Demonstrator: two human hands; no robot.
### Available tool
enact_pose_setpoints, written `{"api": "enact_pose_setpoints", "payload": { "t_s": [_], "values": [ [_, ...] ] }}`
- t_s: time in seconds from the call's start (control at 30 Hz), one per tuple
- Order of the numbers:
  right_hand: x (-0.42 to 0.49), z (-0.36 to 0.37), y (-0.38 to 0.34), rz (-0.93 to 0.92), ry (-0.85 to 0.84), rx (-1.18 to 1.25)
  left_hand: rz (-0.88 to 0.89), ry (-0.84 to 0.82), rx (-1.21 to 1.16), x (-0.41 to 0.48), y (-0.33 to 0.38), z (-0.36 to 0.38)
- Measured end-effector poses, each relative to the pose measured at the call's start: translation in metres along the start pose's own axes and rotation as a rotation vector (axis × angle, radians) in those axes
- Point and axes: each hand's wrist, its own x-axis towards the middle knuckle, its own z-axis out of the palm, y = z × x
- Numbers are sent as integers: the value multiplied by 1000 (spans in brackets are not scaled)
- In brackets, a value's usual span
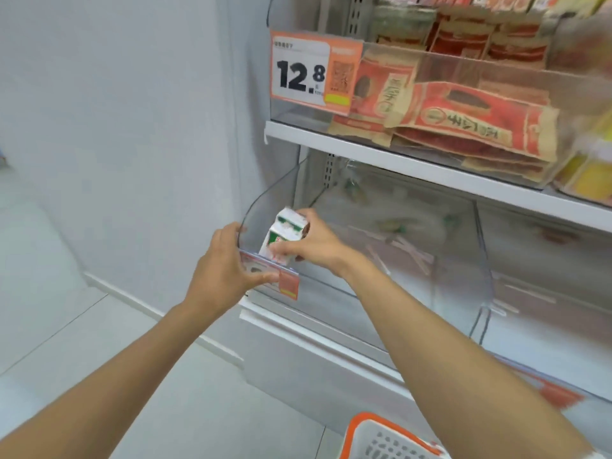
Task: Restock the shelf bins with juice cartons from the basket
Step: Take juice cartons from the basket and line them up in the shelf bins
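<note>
Head view: lower shelf, leftmost clear bin (265,207), front-left corner.
Right hand (311,243): clasped around juice carton (281,235), tilted, just over bin's front edge, likely to clear the lip.
Left hand (228,263): gripping front-left corner and price-tag strip (275,276), apparently steadying the bin.
Basket (390,438): orange-rimmed, floor level below shelf; contents not visible.
Stage: carton going in, not yet set down.

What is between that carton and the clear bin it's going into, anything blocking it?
Nothing visible blocks it. The right hand holds the juice carton tilted, already over the front lip of the clear bin at its left end. The left hand grips that front corner, beside the carton's path, not across it.
</note>
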Motion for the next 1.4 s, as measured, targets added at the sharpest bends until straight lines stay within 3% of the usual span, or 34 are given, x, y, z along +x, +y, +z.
{"api": "enact_pose_setpoints", "payload": {
  "t_s": [0.13, 0.37, 0.5, 0.67, 0.77, 0.83, 0.9, 1.07, 1.17, 1.23, 1.3, 1.4],
  "values": [
    [13, 3, 13, 186, -300, 37, 2, 17, -37, 1, -8, 4],
    [24, 3, 18, 217, -340, 96, 22, 14, -38, -1, -8, 6],
    [0, -2, 8, 106, -181, 53, 30, 4, -4, -5, 1, 2],
    [-72, -31, 11, -186, 207, -235, -198, -25, 163, -33, 28, 3],
    [-137, -50, 25, -293, 356, -381, -113, -130, 163, -69, 59, 17],
    [-178, -56, 44, -311, 370, -407, -54, -252, 106, -95, 79, 35],
    [-229, -63, 82, -226, 334, -470, -48, -414, 18, -136, 101, 63],
    [-352, -87, 214, 240, 134, -549, -114, -827, -156, -232, 120, 134],
    [-413, -99, 280, 458, 117, -530, -68, -930, -94, -269, 112, 165],
    [-431, -108, 304, 558, 169, -502, -54, -1003, -56, -282, 108, 177],
    [-433, -118, 320, 611, 323, -404, -43, -1064, -64, -285, 106, 185],
    [-421, -121, 333, 663, 434, -327, -32, -1071, -68, -282, 106, 191]
  ]
}}
